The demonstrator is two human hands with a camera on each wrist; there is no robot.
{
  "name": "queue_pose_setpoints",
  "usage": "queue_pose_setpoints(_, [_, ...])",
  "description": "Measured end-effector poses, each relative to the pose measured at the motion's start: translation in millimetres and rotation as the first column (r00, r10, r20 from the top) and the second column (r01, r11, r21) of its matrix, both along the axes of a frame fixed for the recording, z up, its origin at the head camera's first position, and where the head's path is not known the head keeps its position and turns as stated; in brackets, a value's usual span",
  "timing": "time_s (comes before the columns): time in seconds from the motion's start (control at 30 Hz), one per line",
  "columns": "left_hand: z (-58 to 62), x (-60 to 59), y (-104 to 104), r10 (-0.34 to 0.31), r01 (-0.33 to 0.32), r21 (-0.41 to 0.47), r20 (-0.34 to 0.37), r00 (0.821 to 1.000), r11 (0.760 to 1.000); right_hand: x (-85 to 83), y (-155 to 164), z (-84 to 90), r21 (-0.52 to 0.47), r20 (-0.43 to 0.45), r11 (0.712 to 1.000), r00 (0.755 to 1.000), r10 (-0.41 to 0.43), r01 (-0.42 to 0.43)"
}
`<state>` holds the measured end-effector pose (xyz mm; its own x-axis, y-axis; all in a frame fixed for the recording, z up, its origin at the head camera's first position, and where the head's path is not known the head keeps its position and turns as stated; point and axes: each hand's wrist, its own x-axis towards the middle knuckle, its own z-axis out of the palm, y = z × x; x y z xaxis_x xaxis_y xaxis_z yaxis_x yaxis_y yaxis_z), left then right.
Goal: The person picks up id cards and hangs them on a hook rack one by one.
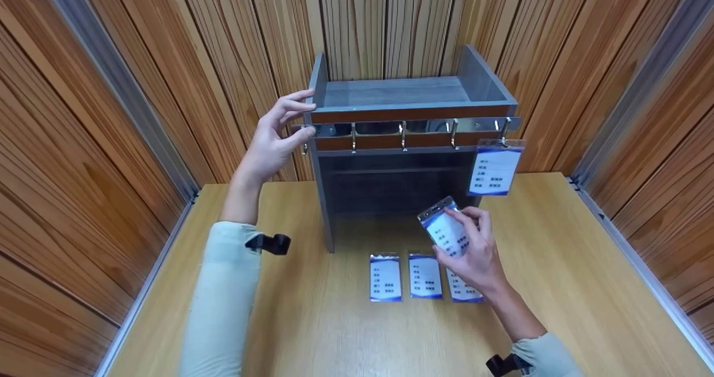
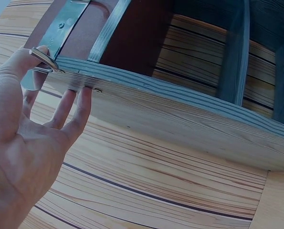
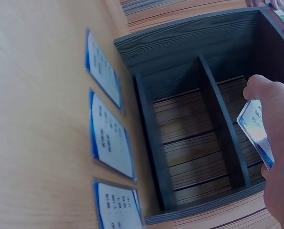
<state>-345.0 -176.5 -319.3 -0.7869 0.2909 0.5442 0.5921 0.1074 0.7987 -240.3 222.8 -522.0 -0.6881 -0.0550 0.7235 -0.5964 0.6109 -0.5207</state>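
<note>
A grey wooden shelf (image 1: 390,95) stands against the back wall, with a metal hook rail (image 1: 379,127) across its front. My left hand (image 1: 273,131) grips the shelf's left front edge, its thumb by the rail's end hook (image 2: 45,59) and its fingertips against the side panel (image 2: 180,119). In front of the lower shelf, my right hand (image 1: 474,249) pinches a clear-sleeved badge (image 1: 446,232), tilted, between thumb and fingers. Another badge (image 1: 495,168) hangs from the rightmost hook (image 1: 505,131). Three badges (image 1: 385,278) lie in a row on the table, the right one partly covered by my right hand.
The wooden table (image 1: 301,321) reaches to slatted wood walls (image 1: 67,159) on both sides and behind. Several hooks (image 1: 403,137) jut forward from the rail. Inside the shelf, a divider (image 3: 223,124) crosses the lower opening.
</note>
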Motion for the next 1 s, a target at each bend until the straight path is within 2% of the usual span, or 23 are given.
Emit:
queue_pose_setpoints(0.37, [-0.4, -1.8, 0, -0.004, 0.004, -0.004, -0.014, 1.000, 1.000, -0.2, -7, 10.6, -0.012, -0.047, 0.999, 0.998, -0.033, 0.033])
queue_pose_setpoints(0.7, [2.9, 1.3, 0, -0.012, 0.012, -0.001, -0.004, 1.000, 1.000, -6.1, -9, 30.2, -0.052, -0.139, 0.999, 0.990, -0.021, 0.013])
queue_pose_setpoints(1.0, [1.5, 1.3, 0, -0.016, 0.016, -0.004, -0.025, 1.000, 1.000, -10.8, -13, 47.2, -0.095, -0.168, 0.995, 0.985, -0.033, 0.018])
